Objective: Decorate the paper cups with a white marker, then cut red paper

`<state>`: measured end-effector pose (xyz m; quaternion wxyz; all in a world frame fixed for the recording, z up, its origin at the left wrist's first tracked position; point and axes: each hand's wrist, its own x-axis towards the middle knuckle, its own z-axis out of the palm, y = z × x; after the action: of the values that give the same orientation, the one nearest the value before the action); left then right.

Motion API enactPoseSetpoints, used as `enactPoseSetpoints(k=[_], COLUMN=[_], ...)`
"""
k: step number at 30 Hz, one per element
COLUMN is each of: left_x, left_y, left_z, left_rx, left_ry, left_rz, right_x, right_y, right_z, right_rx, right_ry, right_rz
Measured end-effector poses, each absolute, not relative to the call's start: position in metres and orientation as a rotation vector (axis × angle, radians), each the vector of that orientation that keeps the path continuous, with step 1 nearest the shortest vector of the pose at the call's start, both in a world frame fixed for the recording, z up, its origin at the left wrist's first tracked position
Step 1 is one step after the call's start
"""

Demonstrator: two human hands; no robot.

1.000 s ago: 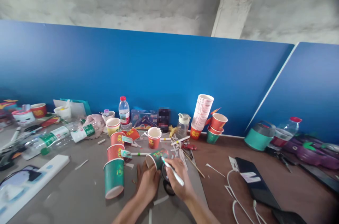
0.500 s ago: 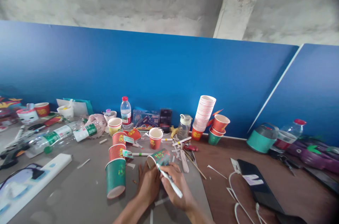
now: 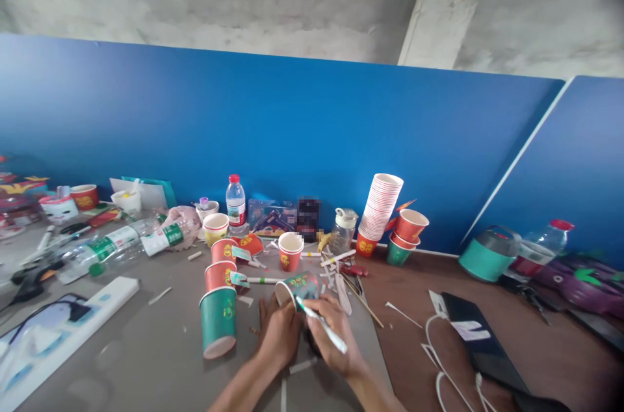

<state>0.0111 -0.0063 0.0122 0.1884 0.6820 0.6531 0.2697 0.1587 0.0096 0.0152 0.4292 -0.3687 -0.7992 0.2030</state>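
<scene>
A green paper cup with red and gold print (image 3: 306,283) lies on its side, its open rim toward me and to the left. My left hand (image 3: 280,334) is closed around the near side of its rim, fingers partly hidden. In my right hand (image 3: 337,337) is a slim white marker pen (image 3: 327,329), pinched with its tip at the cup's rim. Left of my hands, a larger green cup (image 3: 218,324) lies in line with red paper cups (image 3: 220,275). A marker with a green band (image 3: 260,281) rests between them and the held cup.
Beyond my hands stand a red cup (image 3: 291,253), a glass jar (image 3: 342,233) and a tall cup stack (image 3: 380,207). Paper scraps and a wooden stick (image 3: 363,301) lie nearby. Plastic bottles (image 3: 114,243) are left; a phone (image 3: 480,337) with white cable is right.
The view has shifted slightly, moving the scene a little right. The white pen lies at a slightly flatter angle, its tip still at the rim. Both grips stay the same.
</scene>
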Motion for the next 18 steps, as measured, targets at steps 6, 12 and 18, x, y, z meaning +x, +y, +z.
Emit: enactPoseSetpoints(k=[6,12,18], left_x=[0.0116,0.0114,0.0114], left_y=[-0.0059,-0.0055,-0.0054], left_z=[0.0099,0.0071,0.0059], left_rx=[1.977,2.007,2.015], left_ry=[1.843,1.87,1.872], left_rz=[0.758,0.739,0.704], right_x=[0.1633,0.1633,0.1588], right_y=[0.0125,0.0149,0.0089], right_z=[0.016,0.0172,0.0175], right_rx=[-0.942,-0.995,-0.866], right_ry=[-1.885,-1.873,-1.979], right_rz=[0.578,0.455,0.566])
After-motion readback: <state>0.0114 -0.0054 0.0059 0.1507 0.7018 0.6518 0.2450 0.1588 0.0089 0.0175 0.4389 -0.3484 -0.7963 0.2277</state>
